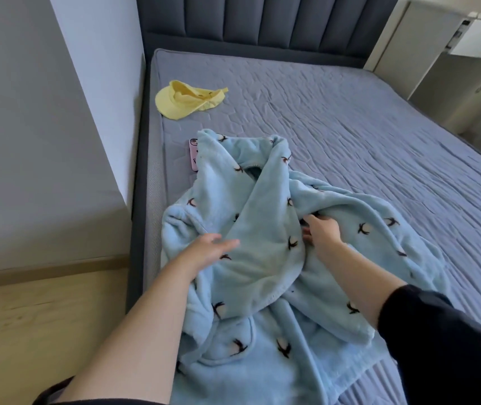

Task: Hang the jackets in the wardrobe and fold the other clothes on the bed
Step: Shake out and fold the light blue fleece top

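R hand [322, 232] has its fingers curled into a fold of the blue fleece robe [262, 267], thumb on top. L hand [208, 248] lies flat w/ fingers straight on the front panel, just left of that grip. The robe sprawls crumpled on the bed [350, 118]. Likely risks: a pull from the R grip alone could drag the whole bulky robe, as the L hand only presses. The pink phone [194, 154], beyond the L hand & partly under the collar, could get swept off the mattress edge. The yellow cap [186, 99] is well apart, prob. safe.
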Available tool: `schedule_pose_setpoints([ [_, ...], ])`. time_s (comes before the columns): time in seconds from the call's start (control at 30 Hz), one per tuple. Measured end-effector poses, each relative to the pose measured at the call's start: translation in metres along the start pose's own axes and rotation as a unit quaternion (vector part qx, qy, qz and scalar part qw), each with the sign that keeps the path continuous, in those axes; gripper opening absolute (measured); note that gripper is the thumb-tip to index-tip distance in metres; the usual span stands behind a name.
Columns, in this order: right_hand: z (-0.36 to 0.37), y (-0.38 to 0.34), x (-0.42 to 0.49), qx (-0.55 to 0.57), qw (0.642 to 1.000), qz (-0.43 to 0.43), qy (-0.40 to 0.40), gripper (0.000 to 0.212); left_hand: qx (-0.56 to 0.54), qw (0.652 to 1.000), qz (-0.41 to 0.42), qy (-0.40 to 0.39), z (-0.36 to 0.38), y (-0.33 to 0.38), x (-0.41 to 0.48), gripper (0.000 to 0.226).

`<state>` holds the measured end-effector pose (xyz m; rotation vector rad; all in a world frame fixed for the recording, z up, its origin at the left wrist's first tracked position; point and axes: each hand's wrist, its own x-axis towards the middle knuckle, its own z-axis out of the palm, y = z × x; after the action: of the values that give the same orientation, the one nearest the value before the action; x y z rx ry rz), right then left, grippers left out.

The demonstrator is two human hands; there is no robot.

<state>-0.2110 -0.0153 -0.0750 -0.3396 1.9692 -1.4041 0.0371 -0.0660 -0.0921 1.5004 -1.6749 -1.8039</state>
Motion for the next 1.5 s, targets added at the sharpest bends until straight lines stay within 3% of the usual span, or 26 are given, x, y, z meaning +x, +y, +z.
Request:
schedule_pose_setpoints([
  [0.07,0.012,-0.008,0.010,0.059,0.994,0.082,-0.042,0.004,0.105,0.994,0.012,-0.011,0.015,-0.004,0.004,0.058],
  [0.1,0.017,-0.011,0.015,0.059,0.991,0.105,-0.060,0.006,0.113,0.993,0.018,-0.003,0.020,-0.006,0.004,0.061],
  [0.17,0.017,-0.030,0.032,0.028,0.993,0.091,-0.073,0.015,-0.001,1.000,0.015,-0.004,0.022,-0.005,0.005,0.046],
  [0.23,0.004,-0.065,0.051,0.023,0.999,0.034,-0.026,0.020,-0.168,0.984,-0.003,-0.050,0.017,-0.002,0.005,0.030],
  [0.33,-0.020,-0.100,0.078,0.129,0.990,-0.021,0.054,0.021,-0.298,0.950,-0.044,-0.087,0.006,-0.002,0.007,0.028],
  [0.43,-0.022,-0.087,0.083,0.159,0.987,0.023,-0.014,0.022,-0.207,0.968,-0.107,-0.092,0.010,-0.008,0.003,0.023],
  [0.53,-0.008,-0.068,0.080,0.027,0.995,0.078,-0.055,0.052,-0.144,0.978,-0.111,-0.098,0.011,-0.015,0.006,0.038],
  [0.63,0.009,-0.060,0.064,-0.079,0.986,0.065,-0.130,0.042,-0.107,0.973,-0.114,-0.168,0.007,-0.011,0.001,0.040],
  [0.67,0.011,-0.057,0.063,-0.114,0.985,0.048,-0.120,0.040,-0.088,0.973,-0.110,-0.182,0.007,-0.010,-0.002,0.037],
  [0.73,0.005,-0.051,0.061,-0.143,0.990,0.006,-0.015,0.038,-0.107,0.970,-0.102,-0.191,0.007,-0.010,-0.008,0.032],
  [0.8,-0.003,-0.049,0.050,-0.083,0.995,0.004,0.051,0.034,-0.200,0.955,-0.095,-0.199,0.006,-0.010,-0.014,0.030],
  [0.83,-0.003,-0.048,0.039,-0.027,0.999,0.032,0.029,0.037,-0.246,0.944,-0.097,-0.195,0.006,-0.010,-0.016,0.031],
  [0.93,-0.002,-0.030,0.005,0.075,0.978,0.125,-0.149,0.056,-0.289,0.938,-0.100,-0.166,0.008,-0.011,-0.021,0.029],
  [1.03,-0.013,0.007,-0.030,0.097,0.933,0.173,-0.301,0.049,-0.301,0.939,-0.107,-0.129,0.013,-0.018,-0.029,0.030],
  [1.1,-0.023,0.031,-0.054,0.108,0.908,0.198,-0.354,0.041,-0.315,0.937,-0.113,-0.100,0.016,-0.021,-0.034,0.029],
  [1.23,-0.031,0.055,-0.090,0.084,0.916,0.196,-0.340,0.029,-0.302,0.947,-0.102,-0.037,0.013,-0.024,-0.040,0.025],
  [1.3,-0.031,0.062,-0.101,0.142,0.926,0.182,-0.300,0.021,-0.277,0.955,-0.105,-0.027,0.010,-0.025,-0.046,0.024],
  [1.4,-0.030,0.071,-0.109,0.262,0.905,0.162,-0.293,0.036,-0.239,0.967,-0.088,-0.013,0.006,-0.026,-0.055,0.031],
  [1.5,-0.029,0.079,-0.125,0.295,0.869,0.168,-0.359,0.048,-0.124,0.987,-0.076,-0.072,0.008,-0.030,-0.073,0.053],
])
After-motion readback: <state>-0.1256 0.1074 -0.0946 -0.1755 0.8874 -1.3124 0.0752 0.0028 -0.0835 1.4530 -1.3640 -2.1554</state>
